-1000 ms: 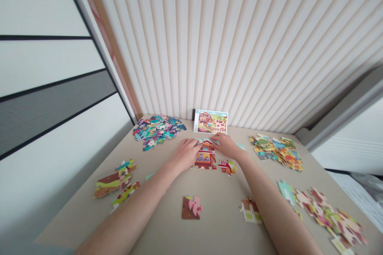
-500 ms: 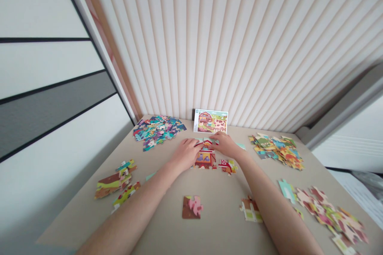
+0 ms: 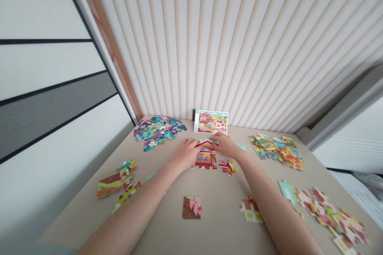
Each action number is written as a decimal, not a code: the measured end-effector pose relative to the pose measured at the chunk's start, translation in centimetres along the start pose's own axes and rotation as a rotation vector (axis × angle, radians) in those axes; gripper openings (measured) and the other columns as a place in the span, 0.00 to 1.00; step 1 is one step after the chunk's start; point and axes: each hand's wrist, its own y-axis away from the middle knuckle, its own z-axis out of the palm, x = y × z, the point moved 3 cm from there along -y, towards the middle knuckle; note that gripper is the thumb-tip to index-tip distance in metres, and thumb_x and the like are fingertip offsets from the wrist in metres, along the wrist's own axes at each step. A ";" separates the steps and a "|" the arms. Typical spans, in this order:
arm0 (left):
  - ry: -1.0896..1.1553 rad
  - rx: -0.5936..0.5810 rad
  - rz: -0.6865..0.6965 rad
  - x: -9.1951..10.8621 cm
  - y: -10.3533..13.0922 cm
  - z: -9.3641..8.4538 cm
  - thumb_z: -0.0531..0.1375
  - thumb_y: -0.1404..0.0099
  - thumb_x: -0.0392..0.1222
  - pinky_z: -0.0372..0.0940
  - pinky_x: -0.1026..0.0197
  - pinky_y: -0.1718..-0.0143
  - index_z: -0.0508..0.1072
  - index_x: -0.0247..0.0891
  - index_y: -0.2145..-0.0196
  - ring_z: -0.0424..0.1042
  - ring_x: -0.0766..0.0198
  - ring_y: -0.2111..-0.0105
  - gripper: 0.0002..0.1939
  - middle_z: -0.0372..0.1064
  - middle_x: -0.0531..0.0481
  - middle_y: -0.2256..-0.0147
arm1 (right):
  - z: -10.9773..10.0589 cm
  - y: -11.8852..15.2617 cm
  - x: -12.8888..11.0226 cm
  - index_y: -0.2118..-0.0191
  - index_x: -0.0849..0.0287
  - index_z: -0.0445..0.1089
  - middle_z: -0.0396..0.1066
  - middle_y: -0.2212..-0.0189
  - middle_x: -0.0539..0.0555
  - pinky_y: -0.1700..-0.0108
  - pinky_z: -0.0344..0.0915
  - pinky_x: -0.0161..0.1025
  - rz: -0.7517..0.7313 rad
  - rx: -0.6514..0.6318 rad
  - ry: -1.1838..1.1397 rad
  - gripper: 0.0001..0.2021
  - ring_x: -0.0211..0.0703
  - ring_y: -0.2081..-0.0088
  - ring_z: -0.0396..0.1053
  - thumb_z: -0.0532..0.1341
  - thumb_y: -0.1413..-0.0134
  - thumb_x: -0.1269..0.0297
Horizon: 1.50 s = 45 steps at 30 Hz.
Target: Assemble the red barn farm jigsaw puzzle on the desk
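Note:
Joined puzzle pieces showing a red barn point(image 3: 205, 160) lie flat in the middle of the table. My left hand point(image 3: 188, 153) rests over their left side, fingers spread and fingertips on the pieces. From the right, my right hand point(image 3: 224, 144) touches the upper right part of the barn, fingers apart and bent down. Both palms partly cover the pieces under them. Just below my right hand is a loose piece with a small red barn point(image 3: 228, 167). Behind the hands stands a picture card point(image 3: 211, 122) of a farm with a cow.
A purple and teal piece pile point(image 3: 158, 130) lies back left, a yellow and green pile point(image 3: 278, 149) back right. Farm pieces lie at the left point(image 3: 118, 183) and right point(image 3: 332, 215). A pig piece point(image 3: 192, 207) and a fence piece point(image 3: 251, 210) are nearer. A pleated panel point(image 3: 221, 40) stands behind.
The view has shifted very slightly. Both hands stay at the barn pieces, with hardly any visible movement of the fingers.

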 end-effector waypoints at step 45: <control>-0.001 0.002 0.004 0.2 0.2 -0.1 0.56 0.29 0.35 0.57 0.50 0.39 0.69 0.44 0.37 0.66 0.52 0.45 0.24 0.69 0.43 0.46 | -1.6 3.7 2.1 0.45 0.51 0.76 0.73 0.46 0.57 0.39 0.61 0.49 -0.144 0.058 0.078 0.16 0.52 0.43 0.69 0.62 0.37 0.60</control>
